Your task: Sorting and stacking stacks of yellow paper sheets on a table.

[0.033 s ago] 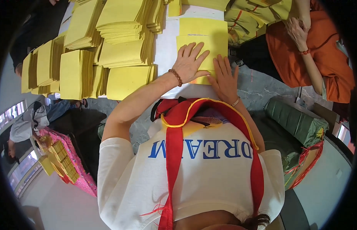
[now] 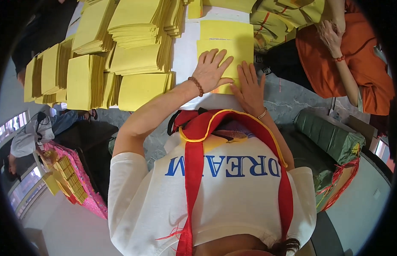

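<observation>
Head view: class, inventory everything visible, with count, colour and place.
Flat sheets: two showing, yellow, upper centre.
Stacks: many, yellow, upper left.
Banded bundles: several, yellow and red, upper right.
Table: one, white, upper centre.
Nearby person: one, orange clothing, upper right.
Background people: at least two, dark and white clothing, left.
Wrapped packages: count unclear, green, right.
Strings: uncounted, red, right.
Small bundles: several, golden, left.
Cover: one, pink, left.
Apron: one, red, centre.
Shirt: one, white, lower centre.
Left hand: one, bare, on front sheet.
Right hand: one, bare, sheet's right edge.

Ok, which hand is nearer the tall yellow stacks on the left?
Left: the left hand is right of the yellow stacks, apart from them; the right hand is farther right.
</observation>
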A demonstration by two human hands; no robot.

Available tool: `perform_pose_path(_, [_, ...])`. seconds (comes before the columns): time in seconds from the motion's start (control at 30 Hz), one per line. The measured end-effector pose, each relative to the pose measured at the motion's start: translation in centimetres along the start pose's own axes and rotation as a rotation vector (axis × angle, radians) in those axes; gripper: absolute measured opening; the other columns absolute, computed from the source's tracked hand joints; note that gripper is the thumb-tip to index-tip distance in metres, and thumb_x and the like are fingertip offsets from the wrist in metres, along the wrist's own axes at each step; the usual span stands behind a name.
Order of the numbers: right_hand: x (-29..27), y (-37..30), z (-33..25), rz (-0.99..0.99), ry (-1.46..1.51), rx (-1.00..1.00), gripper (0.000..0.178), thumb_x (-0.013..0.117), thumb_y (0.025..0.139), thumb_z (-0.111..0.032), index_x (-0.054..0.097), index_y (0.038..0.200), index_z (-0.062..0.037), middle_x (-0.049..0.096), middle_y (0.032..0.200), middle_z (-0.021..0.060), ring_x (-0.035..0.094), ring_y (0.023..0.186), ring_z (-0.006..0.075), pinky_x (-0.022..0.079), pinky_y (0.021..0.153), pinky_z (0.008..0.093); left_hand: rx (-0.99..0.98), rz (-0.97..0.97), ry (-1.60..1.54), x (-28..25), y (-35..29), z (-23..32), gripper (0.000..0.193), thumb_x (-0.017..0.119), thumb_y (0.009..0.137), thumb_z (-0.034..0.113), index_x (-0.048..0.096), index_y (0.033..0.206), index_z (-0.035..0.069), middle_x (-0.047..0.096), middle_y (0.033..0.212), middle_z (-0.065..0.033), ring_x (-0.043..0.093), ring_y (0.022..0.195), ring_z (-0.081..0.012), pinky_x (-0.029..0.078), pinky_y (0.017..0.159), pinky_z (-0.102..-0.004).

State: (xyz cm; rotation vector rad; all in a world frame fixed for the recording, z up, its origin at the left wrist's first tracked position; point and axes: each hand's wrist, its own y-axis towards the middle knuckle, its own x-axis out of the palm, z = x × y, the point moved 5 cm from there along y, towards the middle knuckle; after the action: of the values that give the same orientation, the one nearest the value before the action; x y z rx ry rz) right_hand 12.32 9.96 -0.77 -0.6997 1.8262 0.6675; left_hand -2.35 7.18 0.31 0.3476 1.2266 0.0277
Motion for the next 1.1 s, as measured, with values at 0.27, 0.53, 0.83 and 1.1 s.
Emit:
perform_pose_path(0.27, [-0.6,0.3,2.9,0.162,0.819,0.175,0.051,0.036,0.096,-0.03,0.03,0.138,-0.0017,0.029,0.144,0.0133,0.025,0.134,0.0255,0.021,0.108,0.041,0.067,-0.043,0.393,1.3,1.2,1.7,0.051,0.06,0.074,0.021,0.051,0.117,-0.005,0.058,0.103,-0.0261,0.057,0.094,-0.0349,0.049,0.07,-0.0409])
perform_pose_path(0.53, [1.1,-0.3,3.4,0.215,0.917,0.237,0.048,0.039,0.095,-0.022,0.031,0.137,-0.0002,0.031,0.142,0.0158,0.032,0.129,0.025,0.025,0.106,0.0347,-0.051,0.024,-0.425,-13.6,-2.9,-0.1,0.053,0.049,0.071,-0.002,0.05,0.123,0.005,0.058,0.113,-0.0183,0.056,0.102,-0.0359,0.043,0.091,-0.0406])
perform_pose_path(0.83, [1.8,0.0,3.9,0.223,0.831,0.276,0.042,0.039,0.095,-0.02,0.039,0.132,0.0008,0.036,0.137,0.0169,0.035,0.127,0.0272,0.026,0.105,0.0341,-0.113,-0.061,0.058,-20.2,-14.8,-1.8,0.049,0.05,0.073,-0.002,0.055,0.12,0.01,0.061,0.111,-0.0109,0.059,0.101,-0.0256,0.046,0.083,-0.0354])
perform_pose_path(1.1, [1.6,-0.1,3.9,0.182,0.872,0.313,0.034,0.039,0.096,-0.02,0.053,0.121,-0.0012,0.036,0.137,0.0162,0.034,0.127,0.0262,0.027,0.104,0.0339,-0.241,-0.205,0.311,-11.9,-21.0,-6.5,0.061,0.052,0.071,0.0,0.046,0.13,0.016,0.049,0.128,-0.0094,0.047,0.116,-0.0266,0.04,0.093,-0.0393])
